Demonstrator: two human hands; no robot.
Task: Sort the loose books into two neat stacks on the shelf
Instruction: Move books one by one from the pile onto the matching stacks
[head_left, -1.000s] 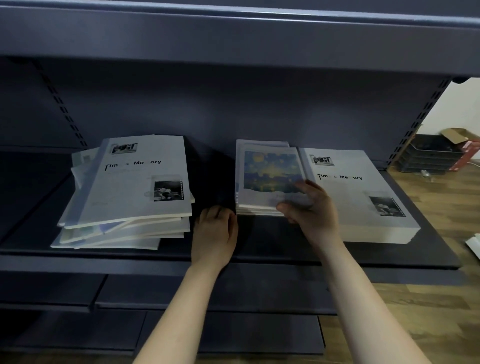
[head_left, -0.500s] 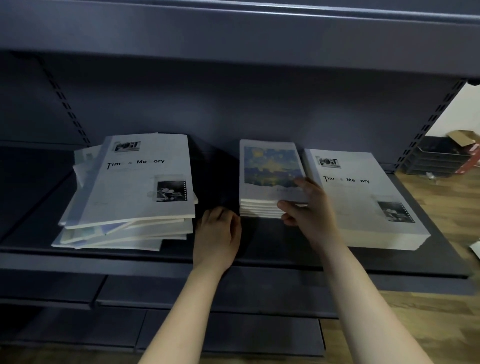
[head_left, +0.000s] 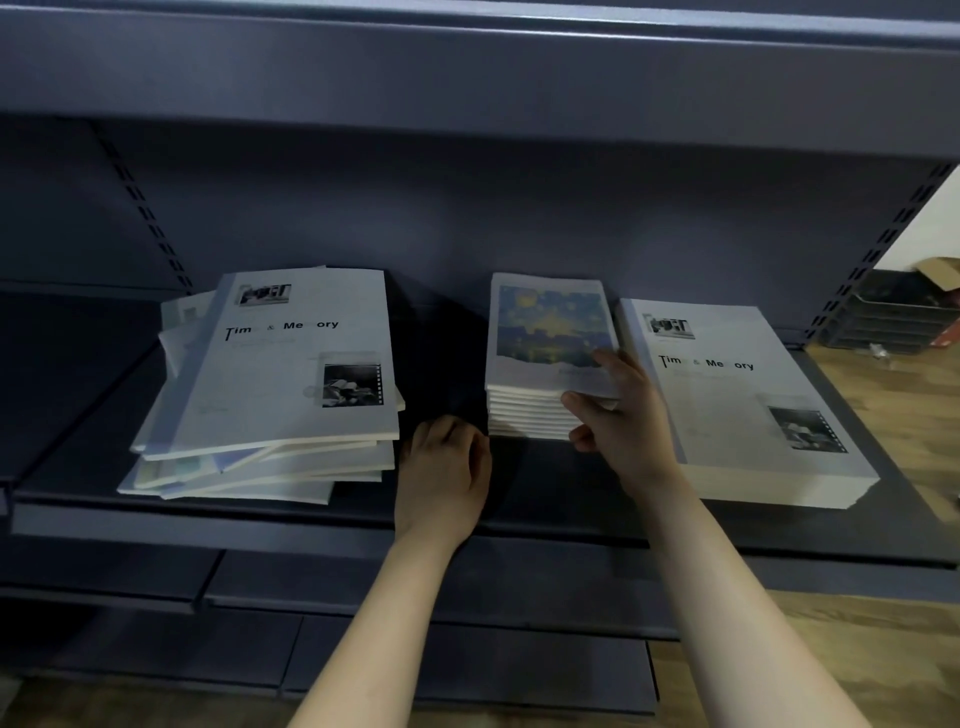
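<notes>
Pale paper corner: the right hand (head_left: 623, 421) pinches the near right corner of the painted-cover stack (head_left: 545, 338), thumb on top, hiding blurred small print. The left hand (head_left: 441, 467) rests loosely curled on the shelf (head_left: 208, 525), its fingertips hidden. The loose pile (head_left: 280, 374) lies askew at left and the tall stack (head_left: 737, 395) at right. The painted-cover stack sits squarer than a second ago.
</notes>
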